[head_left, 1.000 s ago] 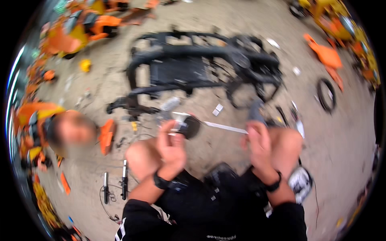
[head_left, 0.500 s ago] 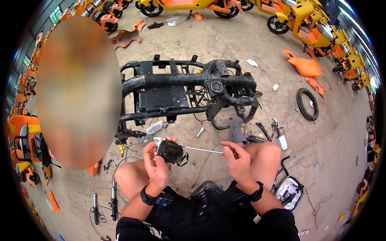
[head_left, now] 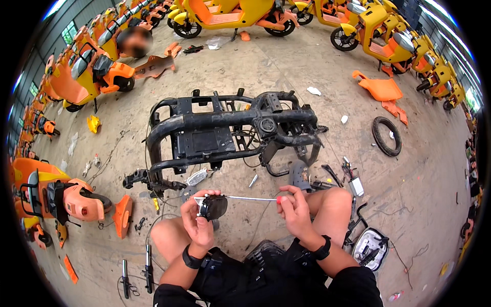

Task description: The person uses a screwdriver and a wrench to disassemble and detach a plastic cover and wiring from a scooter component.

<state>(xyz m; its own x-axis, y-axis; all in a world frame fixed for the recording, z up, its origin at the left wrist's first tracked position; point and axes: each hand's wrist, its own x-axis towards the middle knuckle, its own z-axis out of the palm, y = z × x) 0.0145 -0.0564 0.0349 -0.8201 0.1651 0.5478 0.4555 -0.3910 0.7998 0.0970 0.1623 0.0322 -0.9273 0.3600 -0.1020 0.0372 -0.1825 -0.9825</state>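
Observation:
My left hand (head_left: 201,231) grips a black rounded lamp-like unit (head_left: 214,207) with a smooth dark face and a pale bracket on its left edge. Fingers and thumb close around its left side, above my lap. In my right hand (head_left: 296,217) is a screwdriver (head_left: 250,198), its red handle end pinched between thumb and fingers. The long silver shaft runs left to the upper right side of the unit; whether the tip sits in a screw is too small to tell. Beyond my hands, a black scooter frame (head_left: 212,122) lies on the floor.
Two dark shock absorbers (head_left: 148,268) lie at lower left. To my right are a white-lined shell (head_left: 370,249), a silver box (head_left: 356,187) and a tyre (head_left: 386,136). An orange panel (head_left: 381,88) lies farther off. Yellow-orange scooters (head_left: 232,15) line the back and sides.
The view has shifted, and the large blurred shape at left is gone. The lamp-like unit has turned in my left hand, and the screwdriver now meets it higher up, its red handle end showing.

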